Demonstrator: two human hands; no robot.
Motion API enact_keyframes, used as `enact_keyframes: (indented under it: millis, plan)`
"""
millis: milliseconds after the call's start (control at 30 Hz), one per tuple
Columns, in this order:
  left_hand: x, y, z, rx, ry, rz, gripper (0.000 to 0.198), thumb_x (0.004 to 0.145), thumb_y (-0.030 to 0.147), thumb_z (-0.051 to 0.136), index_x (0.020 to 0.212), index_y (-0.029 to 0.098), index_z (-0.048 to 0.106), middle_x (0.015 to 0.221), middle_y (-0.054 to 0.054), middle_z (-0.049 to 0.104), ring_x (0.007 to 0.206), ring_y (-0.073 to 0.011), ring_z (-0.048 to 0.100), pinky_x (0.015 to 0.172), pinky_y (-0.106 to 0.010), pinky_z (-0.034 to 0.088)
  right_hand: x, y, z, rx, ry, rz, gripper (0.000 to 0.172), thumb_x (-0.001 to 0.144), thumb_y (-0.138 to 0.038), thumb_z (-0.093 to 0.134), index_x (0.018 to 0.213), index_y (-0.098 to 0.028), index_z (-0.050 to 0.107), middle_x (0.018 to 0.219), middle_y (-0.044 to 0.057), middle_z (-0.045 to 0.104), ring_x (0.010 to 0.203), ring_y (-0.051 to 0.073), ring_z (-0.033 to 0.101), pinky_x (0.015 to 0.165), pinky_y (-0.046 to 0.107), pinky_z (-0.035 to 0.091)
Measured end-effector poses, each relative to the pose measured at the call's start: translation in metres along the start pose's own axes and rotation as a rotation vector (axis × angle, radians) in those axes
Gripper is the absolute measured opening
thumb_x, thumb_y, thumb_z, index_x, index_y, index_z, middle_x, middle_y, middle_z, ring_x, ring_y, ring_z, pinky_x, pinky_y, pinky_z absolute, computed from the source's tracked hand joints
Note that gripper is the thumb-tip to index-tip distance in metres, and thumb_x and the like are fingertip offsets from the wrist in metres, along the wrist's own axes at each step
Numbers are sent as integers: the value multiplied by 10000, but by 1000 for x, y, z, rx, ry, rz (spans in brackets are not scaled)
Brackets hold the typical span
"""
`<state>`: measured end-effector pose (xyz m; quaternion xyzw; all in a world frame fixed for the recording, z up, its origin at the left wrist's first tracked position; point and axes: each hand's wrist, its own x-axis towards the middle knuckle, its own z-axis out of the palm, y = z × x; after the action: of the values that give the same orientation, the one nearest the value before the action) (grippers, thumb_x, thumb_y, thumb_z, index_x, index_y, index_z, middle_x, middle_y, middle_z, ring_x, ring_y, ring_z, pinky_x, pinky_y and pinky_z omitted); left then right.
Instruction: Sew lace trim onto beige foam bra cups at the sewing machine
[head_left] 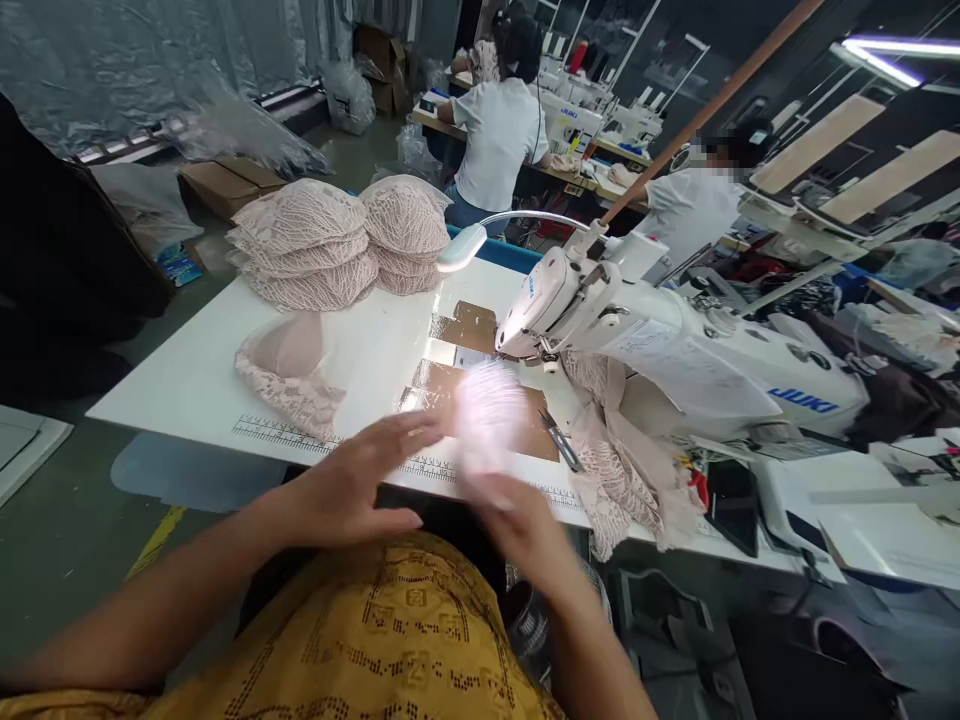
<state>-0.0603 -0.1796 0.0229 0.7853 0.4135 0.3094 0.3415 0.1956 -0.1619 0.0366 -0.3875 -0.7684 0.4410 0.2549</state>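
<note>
My left hand (360, 478) hovers over the near edge of the white sewing table (187, 370), fingers stretched out and apart, empty. My right hand (510, 505) is smeared by motion and holds up a pale pink lace piece (489, 405) just right of the left fingertips. A flat lace cup (289, 370) lies on the table to the left. Two stacks of pink lace cups (330, 240) stand at the far side. The white sewing machine (645, 340) sits to the right, with more lace fabric (615, 460) hanging below it.
Small snips (559, 440) lie by the machine's needle, under a bent lamp (465, 245). A ruler strip (300, 435) runs along the table's near edge. Two people in white shirts (499, 135) work at machines behind. Cardboard boxes (225, 180) and plastic sheeting line the back left.
</note>
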Motion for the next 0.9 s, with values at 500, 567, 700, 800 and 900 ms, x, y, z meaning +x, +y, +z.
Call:
enact_keyframes:
  millis: [500, 567, 700, 800, 900]
  plan:
    - [-11, 3, 9, -655, -275, -382, 312, 951, 413, 469, 835, 163, 618, 640, -6, 603, 530, -123, 560, 528, -229, 465, 15, -17, -28, -176, 467, -106, 31, 802, -248, 633, 831, -241, 639, 854, 48, 656, 829, 212, 613, 734, 340, 489]
    - [-9, 9, 7, -761, -362, -278, 314, 941, 412, 503, 1084, 164, 634, 817, -64, 673, 717, -176, 651, 642, -270, 532, 22, -3, -22, 37, 3, 48, 105, 835, -302, 614, 807, -211, 660, 815, 34, 658, 766, 181, 603, 691, 304, 490]
    - [6, 12, 5, -475, -154, -188, 686, 845, 360, 670, 1459, 239, 389, 1265, -133, 593, 1035, -233, 618, 811, -315, 542, 30, 22, 3, 657, -530, 223, 303, 813, -462, 668, 732, -171, 645, 670, -5, 604, 587, 119, 532, 552, 237, 449]
    - [21, 3, 7, -329, -119, -186, 764, 773, 388, 742, 1449, 244, 417, 1474, -125, 439, 1289, -309, 468, 1017, -395, 459, 33, 26, 13, 887, -539, 263, 331, 766, -492, 720, 792, -168, 656, 671, -7, 598, 569, 110, 523, 543, 234, 446]
    - [33, -4, 7, -523, -212, -298, 665, 793, 414, 714, 1385, 206, 494, 1320, -115, 583, 1167, -294, 577, 944, -374, 502, 37, 24, 8, 857, -384, 280, 413, 743, -471, 753, 1035, -189, 672, 735, 2, 627, 601, 123, 548, 567, 249, 476]
